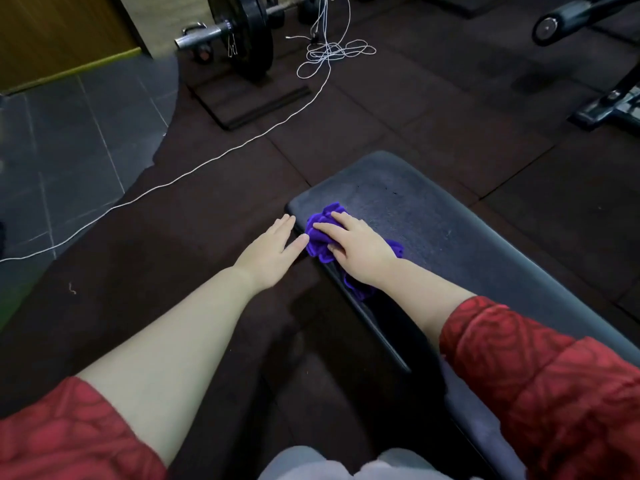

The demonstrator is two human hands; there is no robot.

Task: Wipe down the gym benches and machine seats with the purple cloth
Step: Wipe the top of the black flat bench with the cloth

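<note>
A dark padded gym bench (433, 216) runs from the middle of the view down to the lower right. A crumpled purple cloth (320, 242) lies on the bench's left edge near its far end, part of it hanging over the side. My right hand (356, 247) lies on top of the cloth with fingers spread, pressing it onto the pad. My left hand (273, 251) is flat with straight fingers just left of the bench, its fingertips at the bench's edge and close to the cloth. It holds nothing.
A white cord (221, 155) trails across the dark rubber floor from a tangle (332, 53) near a loaded barbell (242, 29) at the top. A machine frame (613, 102) stands at the upper right. Grey tiles (69, 140) lie at left.
</note>
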